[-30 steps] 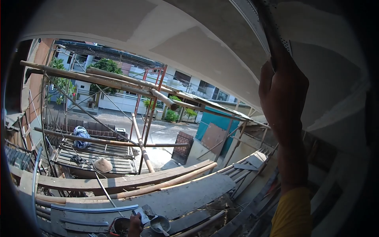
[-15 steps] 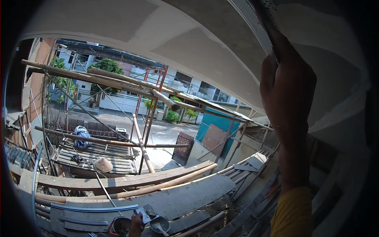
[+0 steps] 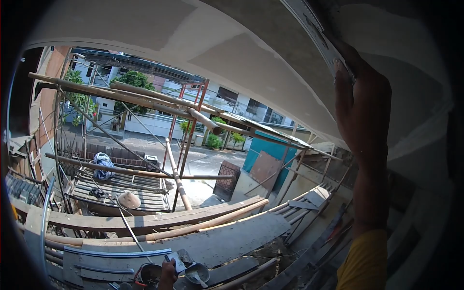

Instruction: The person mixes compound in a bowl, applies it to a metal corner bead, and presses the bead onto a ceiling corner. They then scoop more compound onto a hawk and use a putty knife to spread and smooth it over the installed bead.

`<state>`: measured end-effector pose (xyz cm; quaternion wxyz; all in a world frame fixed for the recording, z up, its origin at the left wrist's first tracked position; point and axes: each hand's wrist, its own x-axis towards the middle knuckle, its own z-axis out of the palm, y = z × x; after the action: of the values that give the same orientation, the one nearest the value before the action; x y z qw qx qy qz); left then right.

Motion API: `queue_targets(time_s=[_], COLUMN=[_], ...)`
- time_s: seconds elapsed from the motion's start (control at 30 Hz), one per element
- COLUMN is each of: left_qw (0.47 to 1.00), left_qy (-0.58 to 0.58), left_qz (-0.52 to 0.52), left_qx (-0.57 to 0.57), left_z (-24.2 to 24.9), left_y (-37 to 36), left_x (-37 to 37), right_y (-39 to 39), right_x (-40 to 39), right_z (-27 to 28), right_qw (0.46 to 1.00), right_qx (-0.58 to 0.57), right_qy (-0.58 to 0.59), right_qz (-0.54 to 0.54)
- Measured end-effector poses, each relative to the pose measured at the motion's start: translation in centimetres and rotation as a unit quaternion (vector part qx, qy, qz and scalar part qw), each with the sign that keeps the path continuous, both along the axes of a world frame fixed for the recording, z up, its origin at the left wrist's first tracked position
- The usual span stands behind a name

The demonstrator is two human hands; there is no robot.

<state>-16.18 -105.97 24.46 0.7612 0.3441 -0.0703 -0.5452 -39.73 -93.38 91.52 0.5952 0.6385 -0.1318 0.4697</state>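
R hand (image 3: 363, 104) is raised, fingers pressed together around a thin perforated metal strip (image 3: 316, 29) lying flat against the smooth grey ceiling (image 3: 232, 43). L hand (image 3: 167, 273), low, pinches a flat trowel (image 3: 180, 261) beside a round bowl (image 3: 197, 273).

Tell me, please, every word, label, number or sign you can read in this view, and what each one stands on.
None can be read. The perforated metal strip under the right hand on the ceiling bears only holes, no print. The teal wall, the houses beyond the bamboo scaffold, and the small pan and trowel by the left hand show no lettering at this size.
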Motion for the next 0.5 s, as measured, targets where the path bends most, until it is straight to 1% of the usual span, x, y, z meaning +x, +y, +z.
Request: queue_targets(time_s=[0.07,0.1,0.17,0.2,0.27,0.3,0.33,0.4,0.47,0.5], left_qw=[1.000,1.000,1.000,1.000,1.000,1.000,1.000,1.000,0.999,1.000], left_qy=[0.010,0.002,-0.006,-0.010,-0.015,-0.011,-0.006,-0.015,-0.024,-0.014], left_qz=[-0.001,0.002,0.007,0.009,0.013,0.012,0.011,0.001,-0.007,0.005], left_qx=[-0.016,-0.008,-0.002,-0.002,-0.002,-0.003,-0.005,-0.016,-0.026,0.000], left_z=[-0.1,-0.1,-0.4,-0.9,-1.9,-2.1,-2.5,-3.5,-4.0,-2.0], left_y=[-0.3,-0.4,-0.7,-1.0,-1.6,-1.8,-2.0,-2.4,-2.7,-2.1], left_x=[-0.1,-0.3,-0.3,-0.1,0.3,0.5,0.5,0.8,0.7,0.1], right_y=[-0.8,-0.8,-0.8,-0.7,-0.6,0.2,1.3,1.3,-0.4,-0.5], right_x=[1.1,1.5,2.3,2.8,3.7,4.4,5.3,5.9,6.2,6.4], right_z=[-0.6,-0.5,0.4,0.8,1.3,1.1,0.9,1.2,2.4,2.4], right_qw=[0.996,0.996,0.993,0.992,0.987,0.987,0.992,0.994,0.986,0.986], right_qx=[-0.072,-0.074,-0.095,-0.096,-0.150,-0.151,-0.103,-0.056,-0.144,-0.145], right_qy=[-0.010,-0.009,-0.061,-0.061,-0.052,-0.053,-0.074,-0.094,-0.031,-0.031], right_qz=[0.044,0.044,0.042,0.045,0.013,0.014,0.016,0.019,0.072,0.072])
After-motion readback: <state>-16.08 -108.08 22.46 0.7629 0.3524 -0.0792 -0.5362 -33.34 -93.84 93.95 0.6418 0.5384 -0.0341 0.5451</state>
